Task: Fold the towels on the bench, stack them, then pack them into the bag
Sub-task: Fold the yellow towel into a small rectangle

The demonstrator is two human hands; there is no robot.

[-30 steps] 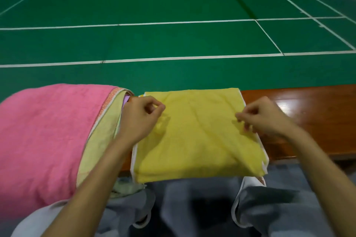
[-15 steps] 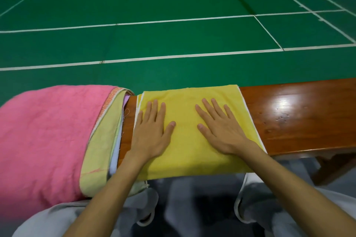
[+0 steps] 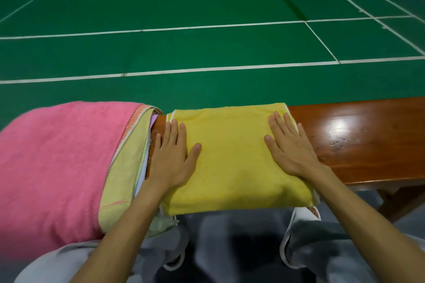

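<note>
A folded yellow towel lies across the wooden bench, its near edge hanging over the front. My left hand lies flat on the towel's left edge with straight fingers. My right hand presses flat on its right side, fingers spread toward the far edge. To the left, a pink towel covers a pile that also shows a pale yellow-green towel and thin white and lilac layers. No bag is visible.
The bench runs on to the right with bare, glossy wood. Beyond it stretches a green court floor with white lines. My grey-clad knees sit below the bench's front edge.
A second ago both hands pinched the yellow towel's edges. They then flattened on its middle and have now slid apart to its left and right sides, smoothing it.
</note>
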